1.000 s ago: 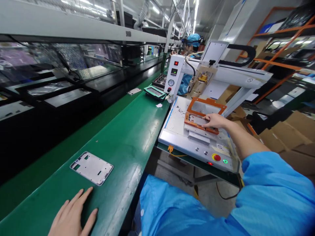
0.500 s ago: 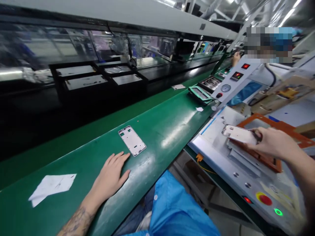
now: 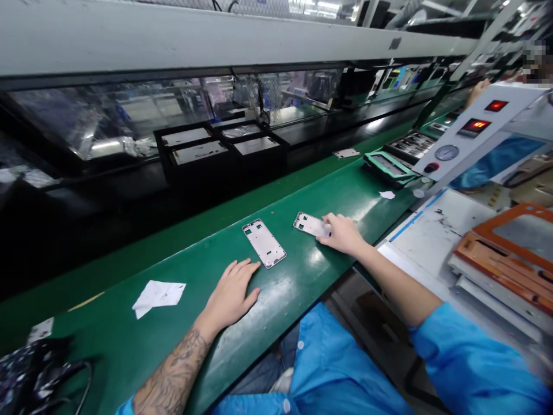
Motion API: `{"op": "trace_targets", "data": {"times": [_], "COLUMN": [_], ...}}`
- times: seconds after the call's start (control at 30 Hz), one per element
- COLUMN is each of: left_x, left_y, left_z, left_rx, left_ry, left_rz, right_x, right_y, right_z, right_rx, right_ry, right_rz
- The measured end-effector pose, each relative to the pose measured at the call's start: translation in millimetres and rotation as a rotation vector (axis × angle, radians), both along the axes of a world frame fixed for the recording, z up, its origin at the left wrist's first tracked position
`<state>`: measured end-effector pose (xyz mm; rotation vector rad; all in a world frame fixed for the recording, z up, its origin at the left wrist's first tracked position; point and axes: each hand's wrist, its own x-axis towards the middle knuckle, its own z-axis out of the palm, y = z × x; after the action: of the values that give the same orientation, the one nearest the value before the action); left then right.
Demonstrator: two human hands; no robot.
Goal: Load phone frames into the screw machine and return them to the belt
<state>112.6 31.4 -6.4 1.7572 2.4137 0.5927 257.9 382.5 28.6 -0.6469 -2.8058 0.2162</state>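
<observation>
A long green desk (image 3: 216, 259) runs along a factory line, backed by a black glazed enclosure under a white beam. At far left lies a dark patterned bag (image 3: 30, 374), then a crumpled white paper (image 3: 158, 294). The left hand (image 3: 231, 291) rests flat on the desk, fingers spread, holding nothing, just below a white phone frame (image 3: 264, 242). Just right of it, the right hand (image 3: 343, 233) presses its fingertips on a second white frame (image 3: 309, 224) lying on the desk. Farther right stands a white machine (image 3: 436, 230) with an orange fixture (image 3: 505, 248).
</observation>
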Motion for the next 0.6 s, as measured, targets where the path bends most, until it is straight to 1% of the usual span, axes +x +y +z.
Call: {"op": "trace_targets", "data": {"times": [0.07,0.13,0.17,0.23,0.3,0.33,0.4,0.47,0.5,0.53,0.57,0.6], "left_x": [-5.5,-17.0,-24.3,-38.9,-48.6,-50.6,-49.5,-45.6,-43.9,-42.8,-42.2,-41.9], "left_y": [0.3,-0.9,-2.3,-6.5,-11.0,-12.8,-15.0,-15.8,-15.9,-15.7,-15.2,-14.3], "left_z": [-1.6,-4.7,-6.7,-10.9,-14.1,-14.9,-14.5,-12.4,-11.1,-10.0,-9.3,-9.0], "left_rx": [0.044,0.133,0.193,0.322,0.416,0.427,0.378,0.254,0.181,0.127,0.077,0.032], "left_ry": [-0.051,-0.165,-0.238,-0.384,-0.487,-0.511,-0.492,-0.399,-0.366,-0.344,-0.332,-0.326], "left_rz": [-0.009,0.038,0.102,0.289,0.443,0.482,0.511,0.525,0.528,0.538,0.545,0.547], "right_x": [-23.0,-46.7,-58.6,-79.9,-93.5,-95.9,-88.8,-61.3,-38.1,-8.1,28.2,69.4], "right_y": [-35.8,-77.8,-99.1,-136.8,-162.2,-168.6,-166.5,-144.2,-126.6,-105.8,-82.6,-57.6], "right_z": [0.4,-0.9,-2.5,-6.3,-9.0,-9.4,-6.9,1.3,8.0,16.4,26.2,37.0], "right_rx": [-0.014,-0.043,-0.059,-0.070,-0.065,-0.063,-0.070,-0.117,-0.156,-0.199,-0.240,-0.265], "right_ry": [0.068,0.087,0.078,0.045,0.019,0.011,0.006,0.029,0.056,0.088,0.124,0.142], "right_rz": [-0.002,0.021,0.038,0.059,0.062,0.062,0.067,0.098,0.116,0.128,0.126,0.088]}}
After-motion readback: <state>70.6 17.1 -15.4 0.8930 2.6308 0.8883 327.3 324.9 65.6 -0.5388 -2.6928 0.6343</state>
